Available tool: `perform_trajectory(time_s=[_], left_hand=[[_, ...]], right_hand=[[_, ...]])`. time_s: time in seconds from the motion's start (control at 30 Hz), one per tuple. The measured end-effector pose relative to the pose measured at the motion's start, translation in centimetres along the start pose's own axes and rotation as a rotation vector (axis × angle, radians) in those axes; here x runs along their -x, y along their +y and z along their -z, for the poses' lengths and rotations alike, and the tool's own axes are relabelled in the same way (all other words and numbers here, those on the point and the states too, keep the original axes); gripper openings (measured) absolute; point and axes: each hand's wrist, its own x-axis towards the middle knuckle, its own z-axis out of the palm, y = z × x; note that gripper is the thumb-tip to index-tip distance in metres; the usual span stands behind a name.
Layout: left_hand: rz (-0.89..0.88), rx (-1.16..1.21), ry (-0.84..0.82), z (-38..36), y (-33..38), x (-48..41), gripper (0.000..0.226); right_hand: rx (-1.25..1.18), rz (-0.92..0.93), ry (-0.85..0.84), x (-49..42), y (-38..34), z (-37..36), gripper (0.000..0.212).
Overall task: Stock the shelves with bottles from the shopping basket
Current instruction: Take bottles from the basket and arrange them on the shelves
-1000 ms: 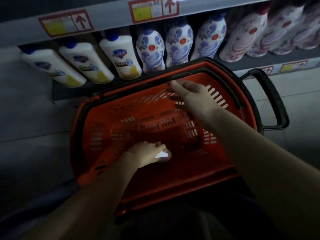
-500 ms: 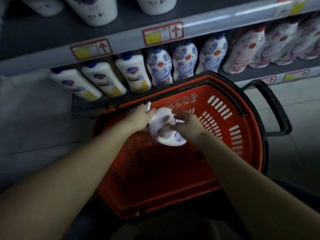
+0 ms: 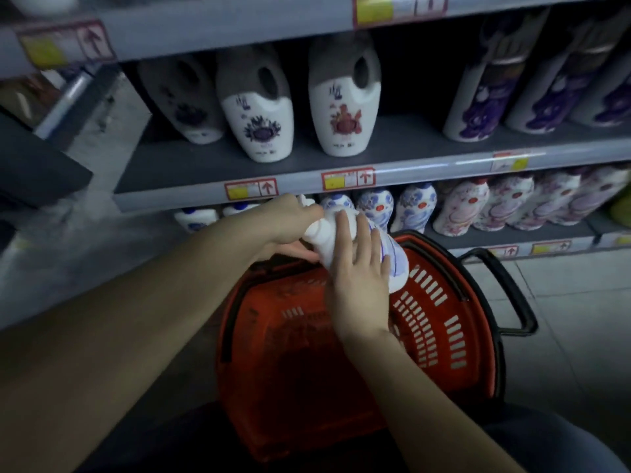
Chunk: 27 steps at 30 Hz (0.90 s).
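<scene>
A white bottle with blue print (image 3: 397, 268) lies tilted above the far rim of the red shopping basket (image 3: 454, 339). My left hand (image 3: 290, 220) grips its neck end, close to the lower shelf's front edge. My right hand (image 3: 358, 278) lies over the bottle's body, fingers spread along it. Behind the bottle, the lower shelf holds similar blue-and-white bottles (image 3: 415, 206). The inside of the basket looks dark, and I see no other bottle in it.
The middle shelf (image 3: 191, 165) carries white jugs with grey handles (image 3: 343, 107) and purple-printed bottles (image 3: 485, 93). Pink-patterned bottles (image 3: 461, 209) fill the lower shelf at right. The basket's black handle (image 3: 512, 291) sticks out to the right over the tiled floor (image 3: 577, 302).
Both hands have lifted the bottle out of the basket and up toward the lower shelf. The view has tilted up, showing the middle shelf.
</scene>
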Motion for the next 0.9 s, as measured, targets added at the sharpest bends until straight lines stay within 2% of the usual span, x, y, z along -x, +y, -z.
perform_trajectory(time_s=[0.1,0.23,0.3,0.4,0.5,0.57,0.67,0.9], left_hand=[[-0.067,-0.019,0.11,0.2,0.2,2.0,0.023],[-0.082,0.074,0.199,1.1,0.9,3.0,0.03],[-0.125,0.024,0.192,1.9,1.8,3.5,0.026],[-0.314,-0.01,0.123,2.6,1.5,4.4,0.026],[-0.377,0.088,0.046,3.6,-0.9,4.6,0.058],[-0.38,0.216,0.027,4.3,-1.8,4.8,0.058],[-0.379,0.394,0.045,5.0,-1.3,4.9,0.049],[-0.44,0.355,0.152,7.4,-0.1,5.3,0.043]], right_hand=[[0.049,0.095,0.026,-1.3,-0.5,1.2,0.083],[0.121,0.293,0.034,-3.7,-0.8,3.4,0.07],[0.091,0.317,-0.054,-5.8,-1.1,5.4,0.064],[-0.254,0.147,-0.283,-8.2,-1.1,8.3,0.047],[-0.671,0.028,-0.363,-8.9,-1.9,10.7,0.021],[-0.842,0.016,-0.42,-9.5,-2.6,11.5,0.019],[-1.003,-0.006,-0.425,-10.6,-3.6,12.0,0.02],[-1.134,-0.082,-0.356,-11.6,-6.1,11.0,0.019]])
